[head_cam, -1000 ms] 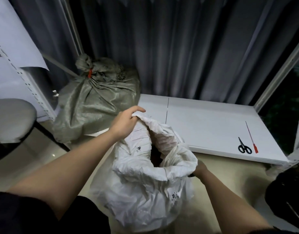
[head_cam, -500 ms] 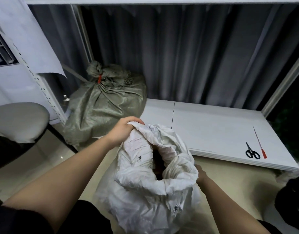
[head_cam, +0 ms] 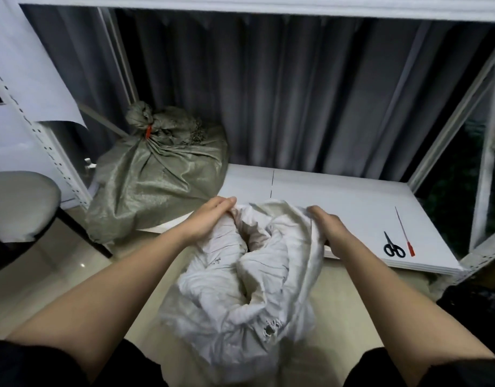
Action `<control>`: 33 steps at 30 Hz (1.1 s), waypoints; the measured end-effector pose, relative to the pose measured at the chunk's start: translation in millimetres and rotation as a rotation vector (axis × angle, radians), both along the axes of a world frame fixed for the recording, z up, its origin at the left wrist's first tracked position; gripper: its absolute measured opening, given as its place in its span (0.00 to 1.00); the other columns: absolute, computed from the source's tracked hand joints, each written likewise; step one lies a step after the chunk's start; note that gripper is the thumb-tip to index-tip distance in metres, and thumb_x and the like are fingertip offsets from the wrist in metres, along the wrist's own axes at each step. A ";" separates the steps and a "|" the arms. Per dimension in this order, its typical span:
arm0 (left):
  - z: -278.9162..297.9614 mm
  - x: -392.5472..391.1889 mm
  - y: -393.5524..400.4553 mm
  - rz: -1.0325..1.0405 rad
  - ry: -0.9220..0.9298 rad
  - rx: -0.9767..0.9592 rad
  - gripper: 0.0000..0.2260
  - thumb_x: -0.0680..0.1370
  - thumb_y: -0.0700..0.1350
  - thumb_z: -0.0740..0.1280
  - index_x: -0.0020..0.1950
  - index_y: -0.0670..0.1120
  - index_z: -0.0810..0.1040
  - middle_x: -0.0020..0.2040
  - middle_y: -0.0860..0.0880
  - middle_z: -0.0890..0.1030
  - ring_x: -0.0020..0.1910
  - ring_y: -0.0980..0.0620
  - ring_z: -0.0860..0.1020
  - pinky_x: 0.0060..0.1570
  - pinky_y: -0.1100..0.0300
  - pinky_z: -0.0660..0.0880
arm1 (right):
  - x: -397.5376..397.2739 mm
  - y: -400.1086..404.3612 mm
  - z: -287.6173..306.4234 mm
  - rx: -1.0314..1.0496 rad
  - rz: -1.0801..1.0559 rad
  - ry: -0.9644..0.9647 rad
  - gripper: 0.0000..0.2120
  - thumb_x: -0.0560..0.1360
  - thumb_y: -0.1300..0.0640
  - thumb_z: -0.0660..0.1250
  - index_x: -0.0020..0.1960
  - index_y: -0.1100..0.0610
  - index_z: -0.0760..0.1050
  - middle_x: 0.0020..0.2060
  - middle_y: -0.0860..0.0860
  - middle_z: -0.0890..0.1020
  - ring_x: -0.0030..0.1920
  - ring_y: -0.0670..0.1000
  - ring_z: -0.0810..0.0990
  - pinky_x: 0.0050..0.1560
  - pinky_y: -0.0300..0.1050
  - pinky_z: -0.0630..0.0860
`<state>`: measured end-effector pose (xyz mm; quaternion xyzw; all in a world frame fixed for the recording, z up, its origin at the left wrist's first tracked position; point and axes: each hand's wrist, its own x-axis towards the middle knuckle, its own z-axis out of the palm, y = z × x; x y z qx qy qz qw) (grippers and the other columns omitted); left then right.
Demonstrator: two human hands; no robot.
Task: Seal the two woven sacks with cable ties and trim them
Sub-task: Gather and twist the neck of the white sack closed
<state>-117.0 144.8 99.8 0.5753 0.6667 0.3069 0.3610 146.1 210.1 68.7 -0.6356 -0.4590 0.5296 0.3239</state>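
Note:
A white woven sack (head_cam: 240,297) stands on the floor between my arms, its mouth open and crumpled. My left hand (head_cam: 210,219) grips the left side of the rim. My right hand (head_cam: 328,227) grips the right side of the rim. A grey-green woven sack (head_cam: 157,185) sits at the back left, its neck tied with an orange cable tie (head_cam: 148,132). Black scissors (head_cam: 393,247) and a loose orange cable tie (head_cam: 404,233) lie on the white board (head_cam: 338,199) at the right.
A grey padded stool (head_cam: 17,202) stands at the left. Perforated white shelf posts (head_cam: 53,157) rise at left, and a white frame (head_cam: 450,135) at right. Dark curtains hang behind. A black object (head_cam: 475,305) lies at the lower right.
My right hand has come up from the sack's lower right side to its rim. My left hand keeps its grip on the left rim. The view has tilted upward.

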 end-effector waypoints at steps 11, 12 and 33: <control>-1.5 35.5 -13.2 -0.251 0.150 -0.119 0.11 0.78 0.42 0.63 0.58 0.42 0.80 0.55 0.52 0.79 0.54 0.56 0.75 0.45 0.71 0.69 | -28.0 -3.0 7.5 -0.062 0.092 -0.398 0.34 0.74 0.47 0.67 0.73 0.58 0.57 0.69 0.58 0.62 0.62 0.58 0.72 0.43 0.44 0.75; -3.5 34.8 -16.2 -0.263 0.178 -0.105 0.12 0.77 0.41 0.63 0.59 0.44 0.79 0.55 0.52 0.79 0.53 0.56 0.76 0.44 0.73 0.69 | -25.2 -5.7 -3.9 -0.094 0.112 -0.528 0.36 0.74 0.45 0.66 0.74 0.59 0.54 0.71 0.59 0.62 0.67 0.60 0.68 0.54 0.48 0.74; -5.0 20.2 -2.4 -0.320 0.220 -0.018 0.13 0.67 0.43 0.62 0.37 0.60 0.81 0.47 0.50 0.84 0.49 0.42 0.81 0.51 0.49 0.77 | -24.1 1.9 -33.5 -0.012 0.285 -0.057 0.11 0.71 0.55 0.72 0.49 0.61 0.80 0.44 0.56 0.84 0.39 0.52 0.82 0.40 0.40 0.77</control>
